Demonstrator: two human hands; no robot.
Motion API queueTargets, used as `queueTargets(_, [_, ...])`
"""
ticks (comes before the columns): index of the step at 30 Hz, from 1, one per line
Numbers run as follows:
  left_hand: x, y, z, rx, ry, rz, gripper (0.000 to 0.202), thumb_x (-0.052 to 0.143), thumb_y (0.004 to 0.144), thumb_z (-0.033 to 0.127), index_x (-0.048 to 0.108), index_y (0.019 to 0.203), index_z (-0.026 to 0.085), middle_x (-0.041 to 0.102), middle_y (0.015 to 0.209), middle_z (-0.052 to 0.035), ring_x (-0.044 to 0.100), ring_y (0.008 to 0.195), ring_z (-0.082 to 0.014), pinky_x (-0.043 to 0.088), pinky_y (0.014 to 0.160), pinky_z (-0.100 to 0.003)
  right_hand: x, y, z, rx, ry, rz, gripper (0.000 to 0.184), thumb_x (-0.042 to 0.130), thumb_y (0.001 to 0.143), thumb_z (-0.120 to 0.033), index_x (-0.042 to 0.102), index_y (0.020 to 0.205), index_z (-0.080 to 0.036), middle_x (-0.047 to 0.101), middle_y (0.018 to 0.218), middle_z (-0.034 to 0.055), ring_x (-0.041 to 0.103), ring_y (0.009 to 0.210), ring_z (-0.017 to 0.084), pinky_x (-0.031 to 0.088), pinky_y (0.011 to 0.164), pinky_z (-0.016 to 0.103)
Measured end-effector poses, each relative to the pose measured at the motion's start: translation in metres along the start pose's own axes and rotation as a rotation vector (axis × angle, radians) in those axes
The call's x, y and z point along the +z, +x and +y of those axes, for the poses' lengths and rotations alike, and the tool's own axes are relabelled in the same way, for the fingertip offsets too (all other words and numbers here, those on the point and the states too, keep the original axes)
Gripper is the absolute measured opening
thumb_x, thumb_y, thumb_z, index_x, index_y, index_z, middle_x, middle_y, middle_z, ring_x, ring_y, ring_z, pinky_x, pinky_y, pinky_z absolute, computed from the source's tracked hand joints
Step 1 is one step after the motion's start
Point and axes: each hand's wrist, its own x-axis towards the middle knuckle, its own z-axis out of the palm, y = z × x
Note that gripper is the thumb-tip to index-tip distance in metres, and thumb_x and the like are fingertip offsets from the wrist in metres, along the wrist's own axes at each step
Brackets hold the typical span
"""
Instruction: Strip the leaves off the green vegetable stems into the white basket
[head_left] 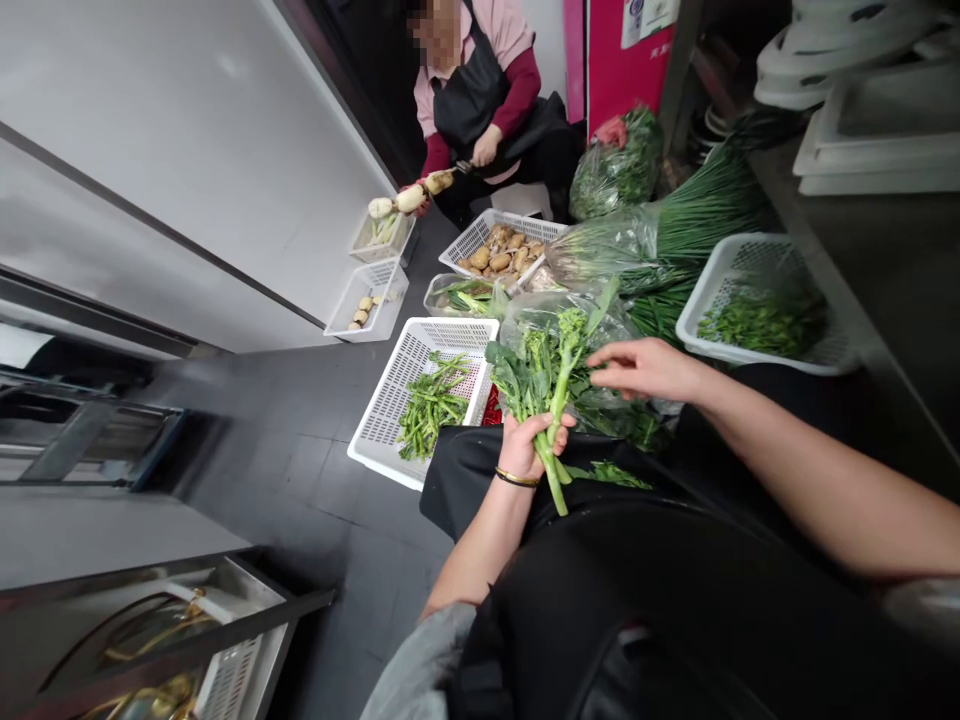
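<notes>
My left hand [529, 448] is closed around a bunch of leafy green stalks [546, 378], held upright over my black apron. A thin bracelet circles that wrist. My right hand [643, 367] reaches in from the right, fingers pinched at the leaves near the top of the bunch. Just left of my knees, a white slatted basket [390, 415] on the floor holds a pile of trimmed green stalks [431, 408]. A clear plastic bag of more greens [600, 330] lies right behind my hands.
A person in a black apron sits opposite, peeling lotus root [411, 198] over small white baskets [369, 300]. A basket of potatoes [501, 250], bagged chives [660, 235] and another basket of greens [765, 315] crowd the right. Steel cabinets line the left; dark tiled floor lies between.
</notes>
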Motion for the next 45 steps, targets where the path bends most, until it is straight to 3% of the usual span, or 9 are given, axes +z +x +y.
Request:
queueTargets(6, [0.003,0.005,0.002,-0.189,-0.198,0.058,0.015,0.061,0.064,0.021,0.059,0.069,0.007,0.056,0.059,-0.0060,0.040,0.044,-0.0045,0.027,0.034,-0.014,0.045,0.009,-0.047,-0.343,-0.203,0.478,0.040,0.045,0.087,-0.045,0.058,0.061,-0.017,0.057,0.060,0.0053,0.050,0.054,0.013,0.030,0.050,0.026])
queueTargets(10, [-0.009,0.006,0.009,-0.184,-0.271,0.146,0.015,0.057,0.069,0.024,0.057,0.066,0.010,0.047,0.055,-0.0012,0.034,0.041,-0.0035,0.027,0.034,-0.013,0.064,-0.026,-0.022,-0.577,-0.294,0.219,0.035,0.043,0.089,-0.039,0.062,0.068,-0.019,0.059,0.064,0.0057,0.053,0.058,0.014,0.035,0.055,0.026])
queueTargets(15, [-0.018,0.001,0.011,-0.275,-0.216,-0.064,0.024,0.058,0.069,0.032,0.055,0.059,0.011,0.033,0.044,0.0023,0.026,0.037,-0.0039,0.019,0.031,-0.015,0.026,-0.033,0.019,-0.034,-0.444,-0.170,0.032,0.070,0.064,-0.048,0.060,0.058,-0.019,0.055,0.050,0.0047,0.055,0.049,0.020,0.035,0.048,0.029])
queueTargets(21, [-0.008,0.001,-0.002,-0.311,-0.124,-0.153,0.028,0.057,0.070,0.034,0.056,0.056,0.010,0.036,0.042,0.0009,0.026,0.034,-0.0030,0.018,0.030,-0.016,0.001,0.005,-0.033,-0.214,0.230,0.056,0.037,0.044,0.084,-0.051,0.063,0.094,-0.021,0.065,0.067,0.0009,0.058,0.054,0.014,0.040,0.051,0.025])
queueTargets(25, [-0.001,-0.003,-0.001,-0.076,-0.037,0.026,0.027,0.061,0.067,0.033,0.061,0.061,0.007,0.047,0.044,-0.0020,0.037,0.035,-0.0049,0.027,0.033,-0.018,0.033,-0.005,-0.055,-0.330,-0.140,0.274,0.037,0.041,0.088,-0.044,0.060,0.068,-0.018,0.063,0.065,0.0053,0.055,0.055,0.014,0.033,0.049,0.025])
queueTargets(30, [0.003,-0.004,-0.004,0.233,0.121,0.249,0.026,0.073,0.061,0.028,0.061,0.072,0.008,0.065,0.067,-0.0088,0.055,0.046,-0.0106,0.040,0.039,-0.020,0.042,-0.028,-0.022,-0.232,-0.408,-0.161,0.031,0.060,0.076,-0.048,0.060,0.061,-0.020,0.059,0.053,0.0037,0.052,0.047,0.015,0.026,0.044,0.025])
queueTargets(36, [0.008,-0.002,-0.019,0.256,0.209,0.269,0.034,0.078,0.057,0.027,0.059,0.080,0.011,0.066,0.070,-0.0063,0.061,0.053,-0.0126,0.043,0.044,-0.019,0.013,0.009,-0.030,0.018,0.273,0.110,0.051,0.050,0.075,-0.066,0.054,0.058,-0.018,0.049,0.039,-0.0014,0.044,0.037,0.011,0.034,0.042,0.024])
queueTargets(41, [0.007,-0.004,-0.018,0.209,0.131,0.226,0.027,0.075,0.060,0.027,0.061,0.075,0.009,0.066,0.068,-0.0068,0.056,0.047,-0.0106,0.040,0.039,-0.019,0.046,0.017,-0.038,-0.045,0.959,0.024,0.040,0.065,0.069,-0.055,0.049,0.067,-0.019,0.047,0.045,-0.0048,0.044,0.039,0.010,0.037,0.039,0.023])
queueTargets(45, [0.002,-0.003,-0.013,0.127,0.018,0.186,0.022,0.071,0.063,0.026,0.063,0.071,0.006,0.064,0.065,-0.0081,0.053,0.044,-0.0088,0.039,0.038,-0.019,0.051,-0.001,-0.018,-0.109,0.831,-0.080,0.034,0.062,0.074,-0.050,0.058,0.088,-0.019,0.054,0.055,-0.0039,0.053,0.049,0.011,0.044,0.050,0.025])
